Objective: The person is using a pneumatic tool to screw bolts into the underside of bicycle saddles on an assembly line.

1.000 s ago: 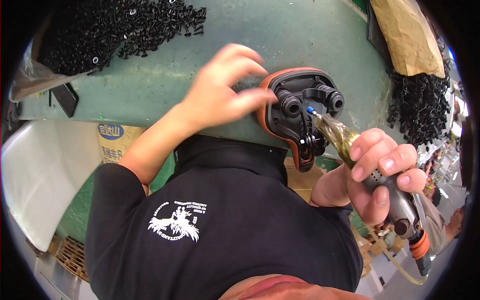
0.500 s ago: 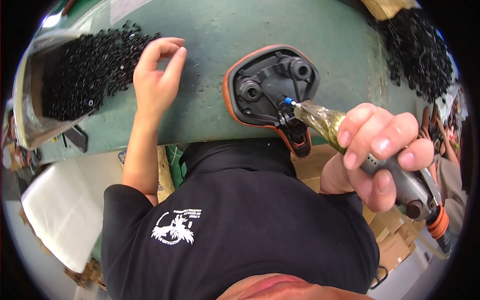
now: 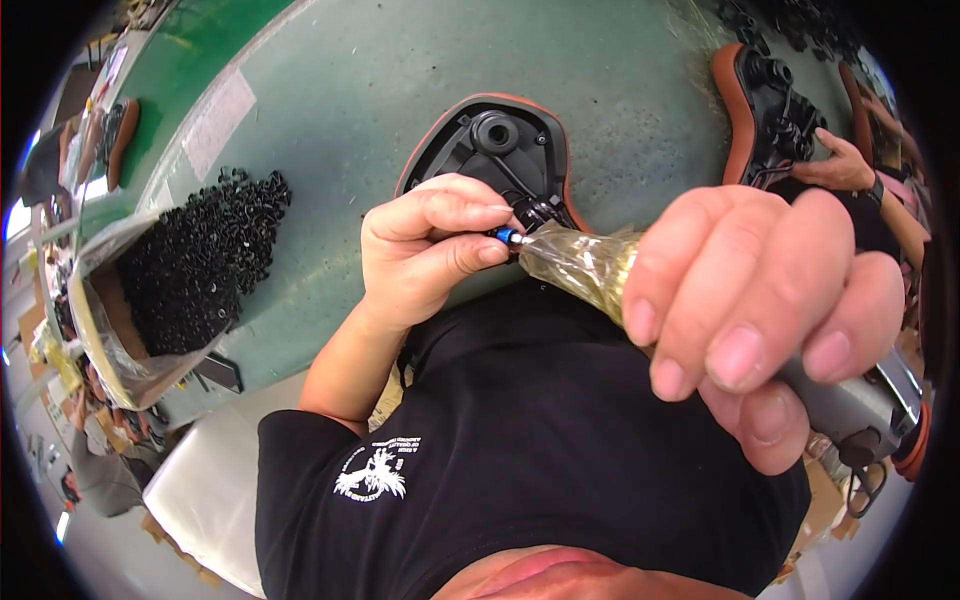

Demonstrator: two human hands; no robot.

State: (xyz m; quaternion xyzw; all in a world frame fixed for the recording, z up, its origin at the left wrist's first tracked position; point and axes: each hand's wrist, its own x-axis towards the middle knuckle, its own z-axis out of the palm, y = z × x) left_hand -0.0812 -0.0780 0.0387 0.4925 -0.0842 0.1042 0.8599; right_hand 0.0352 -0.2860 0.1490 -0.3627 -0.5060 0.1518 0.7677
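My right hand (image 3: 765, 310) is wrapped round a grey air screwdriver (image 3: 845, 400), its front wrapped in yellowish film (image 3: 585, 265). The driver's bit, with a blue collar (image 3: 505, 235), points left. At that tip my left hand (image 3: 420, 245) pinches thumb and forefinger together; a bit of something small and dark shows there, too hidden to name. Just beyond the fingers a bicycle saddle (image 3: 490, 165) lies upside down on the green table (image 3: 350, 110), its black underside up and its rim orange-brown. The left hand covers part of the saddle.
Small black parts (image 3: 205, 250) spill from a plastic-lined box (image 3: 105, 345) at the left. At the right a co-worker's hand (image 3: 840, 165) is at another upturned saddle (image 3: 735, 110). More black parts (image 3: 790, 25) lie at the far right. A dark flat object (image 3: 220, 373) sits at the table's near edge.
My left hand has moved from beside the black parts to the driver's bit and pinches there. The driver has come nearer the camera. The view has shifted, bringing the co-worker's saddle into sight.
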